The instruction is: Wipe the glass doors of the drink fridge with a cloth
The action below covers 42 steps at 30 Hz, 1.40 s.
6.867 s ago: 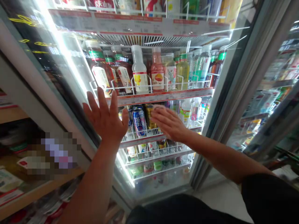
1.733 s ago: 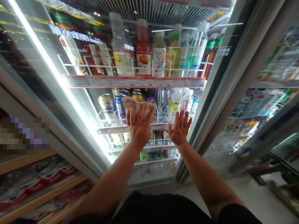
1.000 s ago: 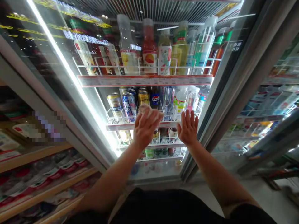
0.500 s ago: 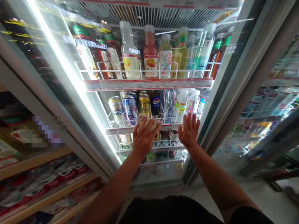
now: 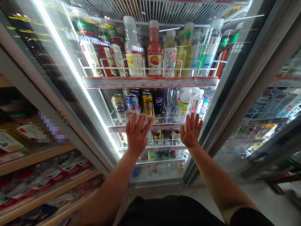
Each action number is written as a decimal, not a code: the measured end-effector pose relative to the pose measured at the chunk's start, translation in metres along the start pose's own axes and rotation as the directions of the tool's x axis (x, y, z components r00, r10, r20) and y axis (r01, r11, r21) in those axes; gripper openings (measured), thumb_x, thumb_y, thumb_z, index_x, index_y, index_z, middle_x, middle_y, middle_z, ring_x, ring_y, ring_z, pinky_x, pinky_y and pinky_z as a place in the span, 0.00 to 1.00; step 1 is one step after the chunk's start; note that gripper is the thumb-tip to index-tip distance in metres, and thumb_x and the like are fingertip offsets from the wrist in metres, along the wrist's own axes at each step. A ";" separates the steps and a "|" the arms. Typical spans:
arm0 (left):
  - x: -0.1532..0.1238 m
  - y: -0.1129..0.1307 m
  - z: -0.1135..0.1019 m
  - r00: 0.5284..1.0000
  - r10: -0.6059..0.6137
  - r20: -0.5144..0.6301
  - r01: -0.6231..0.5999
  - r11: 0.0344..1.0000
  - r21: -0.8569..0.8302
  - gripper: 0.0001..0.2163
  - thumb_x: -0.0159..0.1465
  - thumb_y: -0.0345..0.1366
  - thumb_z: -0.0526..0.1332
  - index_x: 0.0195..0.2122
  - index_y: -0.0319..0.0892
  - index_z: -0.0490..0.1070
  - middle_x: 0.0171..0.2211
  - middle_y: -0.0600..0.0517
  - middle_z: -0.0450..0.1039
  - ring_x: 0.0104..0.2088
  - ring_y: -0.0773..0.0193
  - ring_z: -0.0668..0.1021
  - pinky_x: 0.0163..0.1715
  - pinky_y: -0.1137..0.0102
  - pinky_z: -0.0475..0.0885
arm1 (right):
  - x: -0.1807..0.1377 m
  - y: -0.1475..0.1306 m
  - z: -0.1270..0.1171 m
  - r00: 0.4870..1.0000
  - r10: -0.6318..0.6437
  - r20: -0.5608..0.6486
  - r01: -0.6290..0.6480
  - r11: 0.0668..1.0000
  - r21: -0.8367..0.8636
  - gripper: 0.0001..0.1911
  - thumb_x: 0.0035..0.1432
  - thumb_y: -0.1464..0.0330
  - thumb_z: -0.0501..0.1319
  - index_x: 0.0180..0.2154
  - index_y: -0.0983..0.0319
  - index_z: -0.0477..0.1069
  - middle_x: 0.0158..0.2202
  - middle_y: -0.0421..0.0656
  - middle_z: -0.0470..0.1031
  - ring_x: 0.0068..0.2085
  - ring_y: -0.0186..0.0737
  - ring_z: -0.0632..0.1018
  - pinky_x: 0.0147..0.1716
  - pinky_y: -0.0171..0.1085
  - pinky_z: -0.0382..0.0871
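Observation:
A pale pinkish cloth (image 5: 141, 121) lies under the fingers of my left hand (image 5: 137, 136), pressed flat against the glass door (image 5: 157, 174) of a lit drinks fridge. The cloth pokes out above and beside the fingertips; the palm side is hidden. Farther right, my right hand (image 5: 191, 130) rests with its fingers stretched upward at the glass, and it holds nothing. Behind the glass, near the left hand, are a blue can (image 5: 132, 103) and a gold can (image 5: 147, 103). Past the right fingertips stands a small bottle with a white cap (image 5: 197, 101).
Tall juice bottles (image 5: 154, 51) line the upper fridge shelf behind a price strip (image 5: 150, 82). A metal door frame (image 5: 225, 103) runs along the right, with another fridge (image 5: 268, 106) beyond it. Wooden shelves (image 5: 58, 153) with packaged goods stand at the left.
My left hand has slid left with the cloth across the glass. The right hand stays nearly in place, and the view has shifted slightly.

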<state>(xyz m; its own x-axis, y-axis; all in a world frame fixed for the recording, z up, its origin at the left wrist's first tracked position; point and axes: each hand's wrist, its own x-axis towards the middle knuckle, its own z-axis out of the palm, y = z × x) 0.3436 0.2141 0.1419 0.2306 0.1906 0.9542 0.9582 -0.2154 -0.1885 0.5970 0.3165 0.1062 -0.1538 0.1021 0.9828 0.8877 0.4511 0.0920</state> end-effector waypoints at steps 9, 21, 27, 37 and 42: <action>-0.059 0.023 0.000 0.995 0.008 0.103 -0.009 1.000 0.014 0.26 0.70 0.21 0.55 0.65 0.50 0.74 0.64 0.47 0.73 0.77 0.56 0.52 0.76 0.58 0.52 | -0.004 0.001 0.003 1.000 0.017 0.004 -0.017 0.999 0.031 0.39 0.73 0.65 0.52 0.78 0.63 0.39 0.77 0.54 0.52 0.79 0.51 0.47 0.76 0.56 0.42; -0.038 -0.039 -0.022 0.986 -0.165 -0.021 0.166 0.982 0.087 0.27 0.74 0.26 0.56 0.73 0.49 0.62 0.77 0.43 0.47 0.77 0.47 0.48 0.75 0.47 0.52 | -0.004 0.001 0.001 1.000 0.021 0.006 -0.021 0.999 0.025 0.40 0.71 0.66 0.53 0.78 0.63 0.40 0.77 0.55 0.53 0.79 0.53 0.48 0.75 0.57 0.43; -0.083 -0.026 -0.017 0.994 -0.072 0.077 0.065 0.993 0.094 0.35 0.70 0.21 0.59 0.75 0.56 0.58 0.74 0.44 0.56 0.76 0.48 0.52 0.74 0.48 0.58 | -0.001 0.001 -0.001 1.000 -0.013 -0.009 0.013 1.000 0.019 0.39 0.73 0.66 0.51 0.78 0.64 0.39 0.78 0.53 0.49 0.79 0.48 0.43 0.76 0.52 0.39; -0.097 -0.056 -0.031 0.977 -0.206 0.048 0.196 0.968 0.159 0.34 0.73 0.28 0.58 0.77 0.54 0.52 0.78 0.43 0.40 0.78 0.41 0.45 0.73 0.39 0.56 | -0.007 0.002 0.002 1.000 0.020 0.015 -0.020 0.999 0.024 0.40 0.70 0.66 0.53 0.78 0.64 0.42 0.77 0.54 0.54 0.79 0.52 0.49 0.76 0.56 0.43; -0.111 -0.064 -0.033 0.976 -0.202 0.079 0.186 0.967 0.172 0.37 0.73 0.27 0.58 0.78 0.56 0.45 0.79 0.43 0.36 0.77 0.38 0.45 0.72 0.36 0.56 | -0.001 0.000 -0.001 1.000 0.002 -0.013 -0.001 0.999 0.036 0.40 0.71 0.67 0.53 0.78 0.63 0.40 0.78 0.53 0.51 0.79 0.50 0.46 0.76 0.55 0.42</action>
<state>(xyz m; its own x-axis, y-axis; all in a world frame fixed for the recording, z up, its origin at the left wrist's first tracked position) 0.2514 0.1746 0.0556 0.0450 0.3054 0.9512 0.9990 -0.0084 -0.0446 0.5977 0.3158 0.1049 -0.1466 0.0915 0.9850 0.8719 0.4823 0.0849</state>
